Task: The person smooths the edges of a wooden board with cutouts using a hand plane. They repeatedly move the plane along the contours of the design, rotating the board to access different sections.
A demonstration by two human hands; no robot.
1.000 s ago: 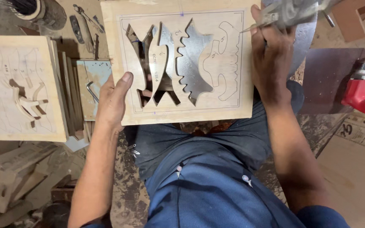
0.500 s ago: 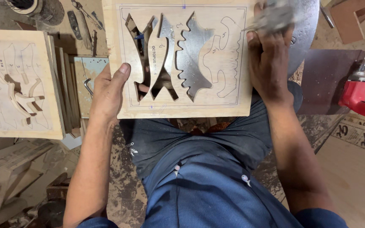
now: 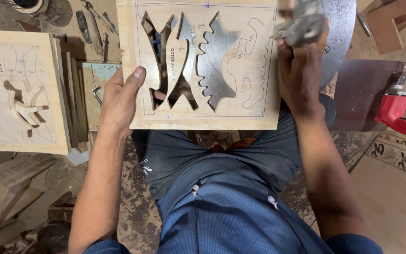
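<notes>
Nearest the camera: the person's blue shirt and dark trousers, seated, with the dusty floor (image 3: 137, 221) below.

Left hand (image 3: 118, 101) clamps the left edge of the plywood board (image 3: 203, 117): thumb on top, fingers curled under, some fingertips showing through a cutout (image 3: 158, 96). The board lies flat over the lap and a round metal tabletop (image 3: 339, 33), whose shine shows through the sawn-out curved shapes.

Right hand (image 3: 301, 75) is at the board's right edge, closed around a grey tool (image 3: 304, 26) at the far right corner. The tool is blurred, so its kind is unclear.

Step in hand, as a judgement: cutting the drawn outlines out of the board. Several shapes on the left and centre are already open; the pencilled wavy shape (image 3: 252, 61) on the right is uncut. The next move likely calls for holding the board steady with the left hand and guiding that line to the tool.

To the left, a second board (image 3: 19, 89) with cutouts sits on stacked wood; a red power drill (image 3: 395, 113) is at the right.

Hidden or hard to read: the board's far edge is cut off, the tool tip is blurred, and the board's support underneath is unseen.
</notes>
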